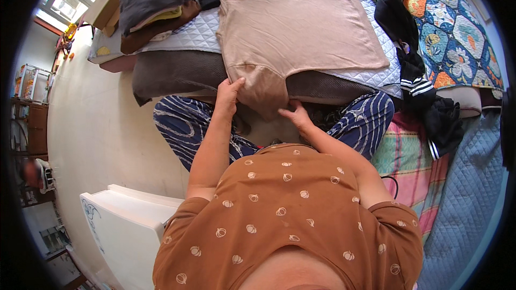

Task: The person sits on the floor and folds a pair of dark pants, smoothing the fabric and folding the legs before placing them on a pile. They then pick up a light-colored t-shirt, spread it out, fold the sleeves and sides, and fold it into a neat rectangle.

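A beige knit top [298,28] with a ribbed hem lies spread flat on a white quilted cover [193,36], its hem to the right. One sleeve [262,88] hangs over the near edge towards me. My left hand [229,92] pinches the left edge of this sleeve between thumb and fingers. By the sleeve's lower right side is my right hand [296,114], fingers apart; its fingertips are close to the cloth, and whether they touch it I cannot tell.
Folded dark grey, yellow and brown clothes [157,4] are stacked at the back left. Black clothing with white stripes [417,84] lies to the right, beside a patterned quilt [459,40]. A white cabinet [125,225] stands at the lower left.
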